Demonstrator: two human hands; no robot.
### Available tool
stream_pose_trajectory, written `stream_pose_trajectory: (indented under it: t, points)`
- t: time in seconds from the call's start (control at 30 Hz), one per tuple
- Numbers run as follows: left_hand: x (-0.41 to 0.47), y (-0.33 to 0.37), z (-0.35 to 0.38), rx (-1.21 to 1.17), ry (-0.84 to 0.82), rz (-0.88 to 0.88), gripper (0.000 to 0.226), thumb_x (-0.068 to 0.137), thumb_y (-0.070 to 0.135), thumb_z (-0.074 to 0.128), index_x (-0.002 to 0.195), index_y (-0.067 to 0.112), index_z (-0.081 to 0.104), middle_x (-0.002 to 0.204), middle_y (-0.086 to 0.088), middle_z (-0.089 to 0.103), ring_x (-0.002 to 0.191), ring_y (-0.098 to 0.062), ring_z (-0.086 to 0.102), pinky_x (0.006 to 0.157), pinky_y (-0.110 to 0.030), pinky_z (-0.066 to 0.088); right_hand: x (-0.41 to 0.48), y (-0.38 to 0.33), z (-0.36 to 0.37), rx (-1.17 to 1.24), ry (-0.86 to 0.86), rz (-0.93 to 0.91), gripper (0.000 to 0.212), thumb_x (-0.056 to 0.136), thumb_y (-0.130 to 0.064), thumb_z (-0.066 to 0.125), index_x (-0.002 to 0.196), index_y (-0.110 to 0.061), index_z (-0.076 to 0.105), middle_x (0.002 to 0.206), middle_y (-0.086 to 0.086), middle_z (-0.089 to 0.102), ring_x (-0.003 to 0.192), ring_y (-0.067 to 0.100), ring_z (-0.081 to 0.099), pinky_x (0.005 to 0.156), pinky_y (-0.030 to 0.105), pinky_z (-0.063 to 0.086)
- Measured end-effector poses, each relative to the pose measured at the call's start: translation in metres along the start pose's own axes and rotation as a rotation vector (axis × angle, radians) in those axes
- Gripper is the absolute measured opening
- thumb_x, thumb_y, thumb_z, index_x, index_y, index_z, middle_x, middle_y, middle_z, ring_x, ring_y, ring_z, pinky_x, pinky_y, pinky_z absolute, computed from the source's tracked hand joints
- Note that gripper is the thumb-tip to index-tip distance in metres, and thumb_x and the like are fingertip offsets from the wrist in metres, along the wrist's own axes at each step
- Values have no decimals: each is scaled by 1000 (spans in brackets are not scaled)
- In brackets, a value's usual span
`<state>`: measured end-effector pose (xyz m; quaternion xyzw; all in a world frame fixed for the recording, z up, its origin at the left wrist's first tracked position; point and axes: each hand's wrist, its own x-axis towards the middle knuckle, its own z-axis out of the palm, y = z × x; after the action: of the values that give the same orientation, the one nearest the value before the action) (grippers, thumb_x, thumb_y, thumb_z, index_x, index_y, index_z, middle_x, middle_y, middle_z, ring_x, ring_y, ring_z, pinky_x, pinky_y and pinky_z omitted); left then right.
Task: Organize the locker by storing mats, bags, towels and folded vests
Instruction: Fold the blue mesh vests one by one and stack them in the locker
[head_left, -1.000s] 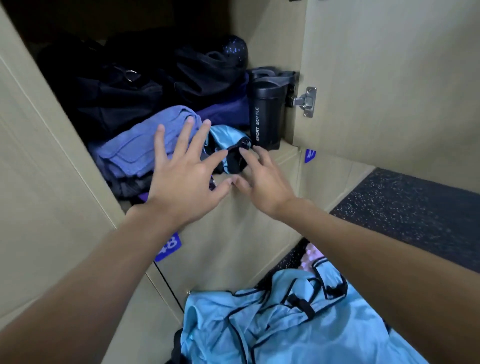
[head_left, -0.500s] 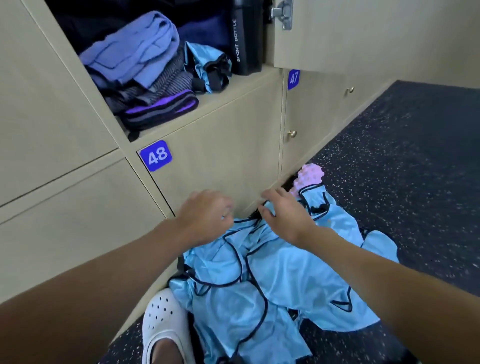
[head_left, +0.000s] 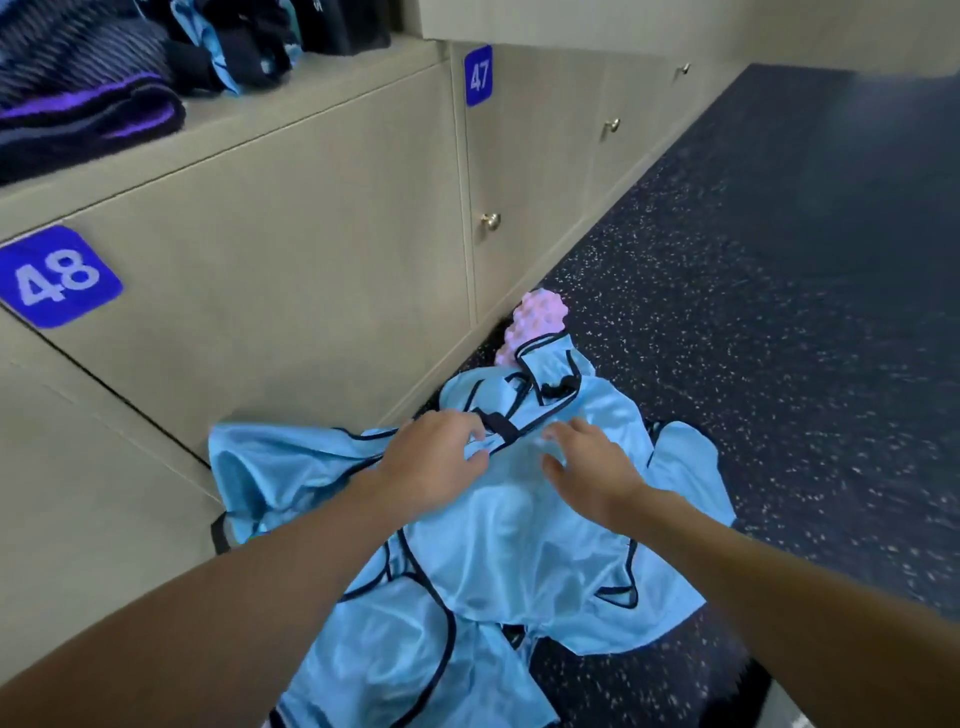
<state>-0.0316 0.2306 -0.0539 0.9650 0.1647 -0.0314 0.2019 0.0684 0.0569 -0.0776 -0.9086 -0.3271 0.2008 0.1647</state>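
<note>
A heap of light blue vests (head_left: 498, 561) with black trim lies crumpled on the dark floor in front of the lockers. My left hand (head_left: 436, 457) is down on the heap's upper part, fingers curled into the fabric by a black strap. My right hand (head_left: 587, 467) hovers over the same heap just to the right, fingers spread and relaxed. The open locker (head_left: 311, 88) at top left holds a folded blue vest (head_left: 208, 52), a striped towel (head_left: 67, 57) and a purple-edged dark item (head_left: 98, 119).
Closed beige locker doors numbered 48 (head_left: 52, 278) and 47 (head_left: 478, 75) stand behind the heap, with small round knobs (head_left: 490, 221). A pink bumpy roller (head_left: 535, 322) lies on the floor beyond the vests. Speckled black flooring (head_left: 779, 312) stretches to the right.
Both hands left the open locker's shelf and dropped to the vest heap on the floor. The view tilted down and closer. My left hand now holds the fabric.
</note>
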Motion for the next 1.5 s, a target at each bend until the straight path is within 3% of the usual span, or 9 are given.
stream_pose_trajectory:
  t: [0.13, 0.3, 0.53, 0.7, 0.83, 0.93, 1.13, 1.3, 1.5]
  points:
    - [58, 22, 17, 48, -6, 14, 28, 89, 37, 65, 113, 22, 64, 115, 1, 64, 112, -25, 58, 79, -32, 42, 34, 36, -8, -2, 20, 56, 37, 99, -30, 43, 135, -18, 47, 128, 7, 48, 119, 28, 49, 97, 40, 42]
    - [98, 18, 43, 177, -112, -31, 65, 78, 53, 74, 131, 22, 53, 132, 0, 47, 128, -25, 41, 106, -40, 36, 69, 70, -6, 25, 6, 91, 44, 98, -25, 42, 142, -20, 41, 135, 7, 48, 123, 27, 46, 103, 41, 38]
    - [96, 1, 58, -100, 13, -93, 12, 88, 14, 66, 98, 8, 67, 98, -5, 64, 93, -25, 63, 79, -34, 51, 96, 70, -1, 15, 43, 17, 52, 99, -32, 46, 148, -25, 30, 141, 4, 42, 130, 26, 40, 109, 44, 29]
    - [80, -9, 46, -167, 163, -173, 9, 91, 13, 62, 92, 6, 68, 78, -8, 67, 74, -30, 63, 67, -37, 53, 93, 61, -4, 90, 52, -67, 55, 98, -25, 48, 149, -23, 28, 135, 6, 48, 126, 27, 45, 107, 46, 35]
    - [64, -11, 38, 20, 240, -161, 27, 91, 15, 61, 118, 12, 63, 113, -7, 61, 107, -31, 57, 91, -43, 46, 67, 62, -3, 95, 111, -89, 48, 98, -23, 47, 144, -18, 37, 125, 6, 52, 119, 27, 47, 104, 45, 36]
    - [44, 1, 48, 145, 283, 130, 37, 83, 15, 65, 119, 13, 64, 118, -6, 60, 110, -31, 56, 94, -43, 40, 35, 77, 4, 119, 155, -81, 46, 96, -22, 50, 141, -15, 41, 122, 8, 53, 117, 28, 48, 101, 45, 39]
    - [5, 53, 86, 85, -150, 551, 44, 91, 36, 63, 131, 16, 61, 140, -3, 55, 135, -21, 43, 111, -24, 14, -34, 136, 30, 90, 71, 115, 44, 97, -27, 52, 139, -17, 44, 129, 5, 52, 121, 26, 50, 102, 43, 39]
    - [-8, 73, 113, 500, -456, 445, 68, 90, 64, 51, 150, 36, 35, 166, -6, 11, 154, -26, -4, 122, -49, -5, -59, 177, 39, 27, -53, 285, 61, 94, -39, 57, 147, -22, 32, 149, 2, 35, 133, 25, 38, 110, 42, 34]
    - [-4, 45, 116, 660, -385, 274, 67, 98, 44, 52, 155, 35, 18, 166, -12, -10, 152, -33, -10, 121, -52, -6, -53, 190, 47, 202, -82, 368, 80, 88, -37, 69, 152, -30, 22, 155, 2, 27, 136, 24, 35, 113, 47, 36]
